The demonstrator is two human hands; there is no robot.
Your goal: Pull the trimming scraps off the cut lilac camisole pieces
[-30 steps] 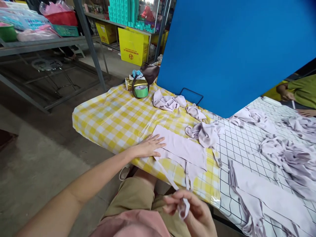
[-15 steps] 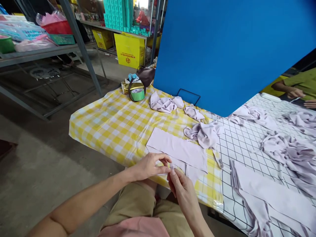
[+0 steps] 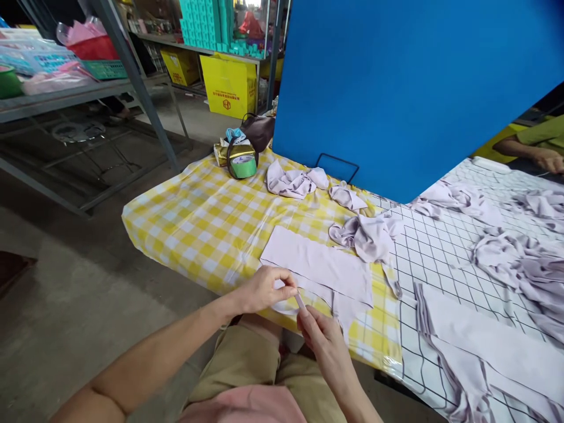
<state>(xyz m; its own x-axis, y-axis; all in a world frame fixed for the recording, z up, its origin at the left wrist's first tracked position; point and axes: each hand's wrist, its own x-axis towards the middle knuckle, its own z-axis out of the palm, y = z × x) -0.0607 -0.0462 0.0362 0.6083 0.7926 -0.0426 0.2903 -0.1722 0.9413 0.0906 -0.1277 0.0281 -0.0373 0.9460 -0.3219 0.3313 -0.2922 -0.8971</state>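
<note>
Over the table's near edge, my left hand (image 3: 267, 289) pinches one end of a narrow pale lilac fabric strap (image 3: 300, 300) between thumb and forefinger. Lower and to the right, my right hand (image 3: 325, 339) is closed on the same strap, a short length of which shows between the two hands. Just beyond them lies a flat piece of pale lilac cloth (image 3: 317, 258), with a thinner tail hanging toward me. A crumpled lilac cloth piece (image 3: 372, 235) rests behind its right end.
A yellow checked tablecloth (image 3: 189, 217) covers this table. At its back stand a blue board (image 3: 388, 94) and a roll of green tape (image 3: 244, 167). To the right, more lilac cloth (image 3: 493, 335) is stacked on a white grid cover. A co-worker's hand (image 3: 549, 160) shows far right.
My hands have drawn slightly apart, the left moving a little up and left, so more of the strap shows between them. The co-worker's hands have shifted.
</note>
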